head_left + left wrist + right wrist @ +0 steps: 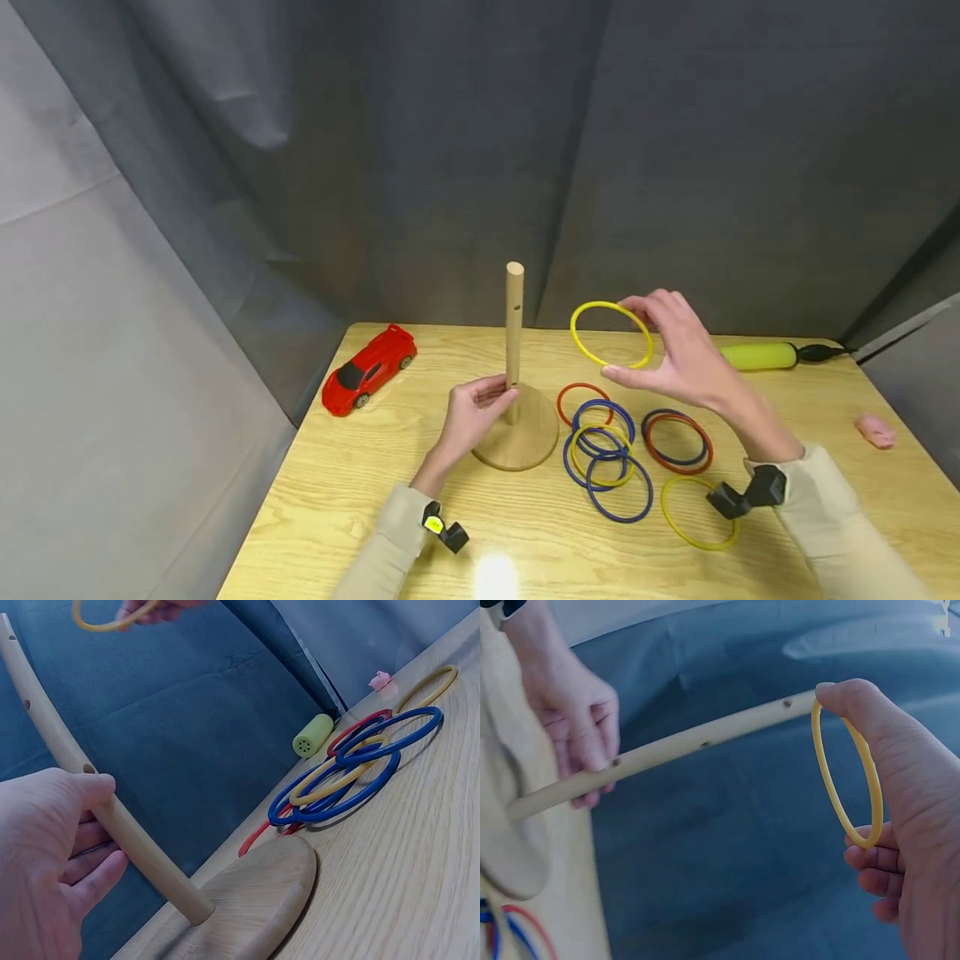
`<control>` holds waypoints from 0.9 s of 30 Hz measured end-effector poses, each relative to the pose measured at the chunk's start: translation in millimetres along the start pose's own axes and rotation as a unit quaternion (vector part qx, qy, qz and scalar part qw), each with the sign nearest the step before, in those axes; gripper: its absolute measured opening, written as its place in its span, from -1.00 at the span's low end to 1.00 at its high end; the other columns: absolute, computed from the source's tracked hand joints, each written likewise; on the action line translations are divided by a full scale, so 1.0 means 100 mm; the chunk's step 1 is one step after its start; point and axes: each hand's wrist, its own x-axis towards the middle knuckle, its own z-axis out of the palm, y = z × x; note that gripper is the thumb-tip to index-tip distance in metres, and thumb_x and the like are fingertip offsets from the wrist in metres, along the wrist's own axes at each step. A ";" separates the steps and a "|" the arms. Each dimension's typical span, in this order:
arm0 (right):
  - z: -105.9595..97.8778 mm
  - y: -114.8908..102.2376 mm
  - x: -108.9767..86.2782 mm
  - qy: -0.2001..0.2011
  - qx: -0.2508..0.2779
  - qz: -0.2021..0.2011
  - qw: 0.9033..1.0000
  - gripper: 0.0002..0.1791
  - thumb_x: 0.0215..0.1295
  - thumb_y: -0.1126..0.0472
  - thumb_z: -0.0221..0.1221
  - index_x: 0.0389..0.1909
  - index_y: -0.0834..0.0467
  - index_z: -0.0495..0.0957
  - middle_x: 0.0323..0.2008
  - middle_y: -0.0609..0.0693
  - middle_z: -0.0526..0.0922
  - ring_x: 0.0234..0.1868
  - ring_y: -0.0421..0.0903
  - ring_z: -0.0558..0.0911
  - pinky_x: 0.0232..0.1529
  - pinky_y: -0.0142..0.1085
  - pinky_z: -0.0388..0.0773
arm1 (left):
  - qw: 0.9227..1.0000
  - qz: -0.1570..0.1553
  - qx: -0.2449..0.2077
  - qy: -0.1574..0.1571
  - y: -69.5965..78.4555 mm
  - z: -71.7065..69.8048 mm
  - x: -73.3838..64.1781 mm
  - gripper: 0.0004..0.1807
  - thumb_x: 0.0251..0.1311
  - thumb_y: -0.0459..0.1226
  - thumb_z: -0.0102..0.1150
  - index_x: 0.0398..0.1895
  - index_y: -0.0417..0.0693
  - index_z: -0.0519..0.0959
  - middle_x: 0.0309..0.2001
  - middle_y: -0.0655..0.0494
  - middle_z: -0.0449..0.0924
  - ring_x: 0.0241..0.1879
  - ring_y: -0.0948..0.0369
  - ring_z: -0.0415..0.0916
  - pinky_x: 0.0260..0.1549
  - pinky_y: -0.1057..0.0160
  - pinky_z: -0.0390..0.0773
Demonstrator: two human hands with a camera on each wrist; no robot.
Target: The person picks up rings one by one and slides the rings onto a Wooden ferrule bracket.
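Observation:
A wooden post [513, 325] with small holes rises from a round wooden base [536, 442] on the table. My left hand [470, 417] pinches the lower part of the post between thumb and fingers. In the air right of the post, my right hand [678, 354] holds a yellow ring [575, 333], thumb on one side and fingers on the other. The right wrist view shows this yellow ring [874, 787] near the top end of the post. Below it on the table lies a pile of blue rings [651, 492], with a red ring [561, 400] and another yellow one among them.
Right of the pile, a red ring [711, 454] overlaps a blue one, and a yellow ring [701, 546] lies nearer. A red toy car [371, 367] stands at the back left. A green cylinder [761, 357] with a black tip and a pink lump [875, 431] are at right.

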 end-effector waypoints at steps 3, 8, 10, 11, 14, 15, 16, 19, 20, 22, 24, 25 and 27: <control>-0.07 -0.07 0.18 0.009 -0.006 -0.015 1.000 -0.13 -0.24 -0.03 0.65 0.14 0.24 0.55 -0.22 -0.04 0.48 -0.11 -0.08 0.34 -0.11 -0.20 0.23 | 1.000 0.001 -0.001 -0.002 -0.01 0.00 0.01 -0.66 0.31 -0.41 0.38 0.10 -0.41 0.68 -0.03 -0.30 0.75 -0.01 -0.15 0.74 -0.03 0.23 0.75; -0.16 -0.19 0.46 0.018 -0.015 -0.040 0.999 -0.13 -0.21 -0.08 0.62 0.13 0.26 0.55 -0.18 0.01 0.51 -0.06 -0.01 0.37 -0.06 -0.13 0.27 | 1.000 0.006 -0.008 -0.003 0.00 0.01 0.03 -0.67 0.31 -0.43 0.38 0.09 -0.45 0.67 -0.03 -0.37 0.73 0.00 -0.22 0.72 -0.03 0.24 0.75; -0.19 -0.24 0.57 0.024 -0.024 -0.054 0.998 -0.11 -0.21 -0.11 0.62 0.13 0.27 0.55 -0.18 0.04 0.52 -0.06 0.03 0.39 -0.04 -0.09 0.28 | 1.000 0.004 -0.006 -0.002 0.00 0.01 0.03 -0.68 0.31 -0.45 0.36 0.09 -0.47 0.66 -0.03 -0.41 0.72 0.00 -0.24 0.71 -0.04 0.26 0.74; -0.20 -0.26 0.62 0.028 -0.029 -0.060 0.997 -0.10 -0.21 -0.13 0.61 0.13 0.28 0.55 -0.18 0.05 0.52 -0.06 0.05 0.39 -0.03 -0.07 0.28 | 1.000 0.001 -0.005 -0.002 -0.01 0.01 0.03 -0.68 0.31 -0.47 0.35 0.08 -0.48 0.66 -0.03 -0.42 0.71 0.00 -0.25 0.71 -0.05 0.28 0.74; -0.22 -0.33 0.76 0.036 -0.036 -0.071 0.996 -0.09 -0.21 -0.16 0.60 0.13 0.29 0.56 -0.20 0.07 0.51 -0.07 0.08 0.40 -0.01 -0.04 0.28 | 1.000 -0.005 0.001 -0.002 -0.01 0.01 0.03 -0.69 0.32 -0.51 0.32 0.08 -0.54 0.64 -0.03 -0.48 0.69 0.00 -0.31 0.69 -0.06 0.30 0.74; -0.22 -0.35 0.80 0.037 -0.036 -0.074 0.996 -0.09 -0.20 -0.17 0.60 0.14 0.29 0.56 -0.21 0.07 0.51 -0.07 0.08 0.40 -0.01 -0.03 0.28 | 1.000 -0.006 0.003 -0.002 -0.01 0.01 0.03 -0.69 0.32 -0.52 0.31 0.08 -0.55 0.63 -0.03 -0.49 0.68 0.00 -0.33 0.68 -0.06 0.30 0.74; -0.22 -0.37 0.84 0.037 -0.035 -0.075 0.996 -0.09 -0.19 -0.17 0.60 0.14 0.29 0.57 -0.21 0.07 0.51 -0.07 0.08 0.40 0.00 -0.03 0.28 | 1.000 -0.006 0.005 -0.002 -0.02 0.01 0.03 -0.69 0.32 -0.53 0.30 0.08 -0.57 0.62 -0.04 -0.49 0.68 0.00 -0.35 0.67 -0.07 0.30 0.74; -0.19 -0.43 0.95 0.036 -0.032 -0.077 0.996 -0.09 -0.17 -0.19 0.59 0.14 0.28 0.57 -0.19 0.06 0.51 -0.07 0.07 0.40 0.01 -0.02 0.29 | 1.000 -0.003 0.003 -0.002 -0.02 0.00 0.02 -0.70 0.33 -0.53 0.29 0.07 -0.58 0.62 -0.04 -0.50 0.68 0.00 -0.37 0.66 -0.07 0.30 0.74; -0.18 -0.44 0.98 0.035 -0.032 -0.077 0.996 -0.09 -0.16 -0.20 0.59 0.14 0.28 0.57 -0.18 0.06 0.51 -0.07 0.07 0.40 0.02 -0.02 0.28 | 1.000 -0.001 0.004 -0.002 -0.01 0.00 0.02 -0.70 0.33 -0.53 0.29 0.07 -0.58 0.63 -0.04 -0.49 0.69 0.00 -0.35 0.67 -0.07 0.31 0.74; -0.15 -0.47 1.02 0.034 -0.034 -0.078 0.996 -0.10 -0.14 -0.22 0.58 0.14 0.27 0.57 -0.18 0.06 0.51 -0.07 0.07 0.40 0.01 -0.02 0.29 | 1.000 0.002 0.004 -0.001 -0.02 0.00 0.01 -0.70 0.33 -0.51 0.30 0.07 -0.54 0.64 -0.05 -0.45 0.70 -0.01 -0.31 0.69 -0.08 0.32 0.74; -0.11 -0.48 1.07 0.030 -0.036 -0.078 0.996 -0.09 -0.12 -0.25 0.57 0.14 0.27 0.57 -0.18 0.07 0.52 -0.08 0.06 0.40 0.00 -0.02 0.29 | 1.000 0.005 0.004 -0.001 -0.02 0.00 0.01 -0.70 0.33 -0.49 0.33 0.07 -0.50 0.66 -0.05 -0.40 0.72 -0.02 -0.25 0.71 -0.08 0.32 0.74; -0.09 -0.48 1.08 0.028 -0.038 -0.078 0.996 -0.09 -0.12 -0.26 0.56 0.14 0.27 0.57 -0.18 0.07 0.52 -0.08 0.07 0.40 -0.01 -0.02 0.29 | 1.000 0.007 0.004 -0.002 -0.02 0.00 0.01 -0.70 0.33 -0.47 0.33 0.07 -0.48 0.67 -0.05 -0.38 0.73 -0.02 -0.23 0.72 -0.08 0.31 0.75; -0.04 -0.49 1.10 0.020 -0.039 -0.078 0.996 -0.08 -0.11 -0.28 0.55 0.15 0.27 0.57 -0.18 0.09 0.54 -0.08 0.08 0.40 -0.01 -0.01 0.30 | 1.000 0.011 0.005 -0.004 -0.02 0.01 0.00 -0.70 0.33 -0.44 0.35 0.07 -0.45 0.68 -0.06 -0.34 0.75 -0.03 -0.19 0.73 -0.08 0.30 0.75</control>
